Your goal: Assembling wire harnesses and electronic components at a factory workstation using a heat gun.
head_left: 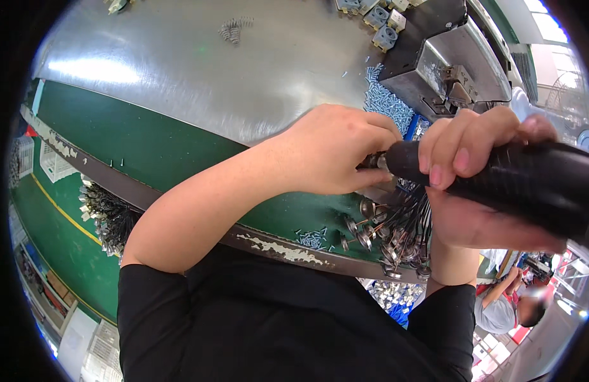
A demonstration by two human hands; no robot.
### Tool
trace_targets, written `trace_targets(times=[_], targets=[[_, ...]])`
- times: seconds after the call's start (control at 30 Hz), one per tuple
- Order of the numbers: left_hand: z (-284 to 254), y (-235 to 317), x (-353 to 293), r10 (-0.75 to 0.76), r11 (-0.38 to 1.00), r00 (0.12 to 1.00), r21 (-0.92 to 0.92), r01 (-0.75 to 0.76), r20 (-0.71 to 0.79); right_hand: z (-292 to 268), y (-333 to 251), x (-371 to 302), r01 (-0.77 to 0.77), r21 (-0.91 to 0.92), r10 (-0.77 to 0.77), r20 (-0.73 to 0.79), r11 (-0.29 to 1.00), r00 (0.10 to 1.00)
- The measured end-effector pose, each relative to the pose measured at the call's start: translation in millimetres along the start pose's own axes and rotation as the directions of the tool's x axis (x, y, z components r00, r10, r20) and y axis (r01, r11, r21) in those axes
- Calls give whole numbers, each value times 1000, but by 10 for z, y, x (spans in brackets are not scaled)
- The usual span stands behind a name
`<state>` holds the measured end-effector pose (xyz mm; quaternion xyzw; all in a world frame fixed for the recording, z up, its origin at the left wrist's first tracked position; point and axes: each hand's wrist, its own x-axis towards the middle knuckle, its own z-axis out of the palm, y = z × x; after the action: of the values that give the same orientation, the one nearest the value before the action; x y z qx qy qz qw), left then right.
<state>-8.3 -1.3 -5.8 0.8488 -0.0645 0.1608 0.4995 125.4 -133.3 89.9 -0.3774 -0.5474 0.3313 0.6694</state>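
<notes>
My right hand (463, 149) is wrapped around a thick black power screwdriver (536, 181), which lies almost level with its narrow end toward the left. At that end my left hand (339, 149) pinches a small metal part (373, 162), mostly covered by the fingers. The tool's nose touches or nearly touches the part; the exact contact is hidden. Just below the hands lie several round metal pieces with black wires (377, 232). Beyond them a heap of small silvery-blue screws (387, 102) spreads on the bench.
A metal fixture box (460, 60) stands at the far right, beside several grey-and-white switch-like parts (385, 35). Springs (234, 28) lie on the steel sheet (160, 57). Loose screws (313, 239) rest near the bench's front edge. Another person (508, 312) sits at the right.
</notes>
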Motion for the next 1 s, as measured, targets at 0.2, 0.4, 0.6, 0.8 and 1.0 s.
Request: trace_targets(times=[0.2, 0.4, 0.6, 0.8, 1.0], targets=[[3, -9, 20, -46, 999, 998, -16, 47, 50, 149, 114, -37, -43, 28, 48, -231, 999, 972], [-21, -22, 12, 15, 1000, 1000, -3, -15, -6, 124, -110, 42, 33, -20, -38, -357, 999, 933], [-17, -5, 17, -23, 999, 999, -24, 24, 46, 84, -121, 23, -20, -20, 11, -389, 1000, 921], [-408, 74, 24, -23, 918, 987, -394, -43, -160, 7, -389, -171, -52, 22, 56, -393, 998, 918], [-909, 110, -284, -142, 957, 980, 271, 101, 136, 6, -518, -242, -72, 34, 79, -403, 997, 912]])
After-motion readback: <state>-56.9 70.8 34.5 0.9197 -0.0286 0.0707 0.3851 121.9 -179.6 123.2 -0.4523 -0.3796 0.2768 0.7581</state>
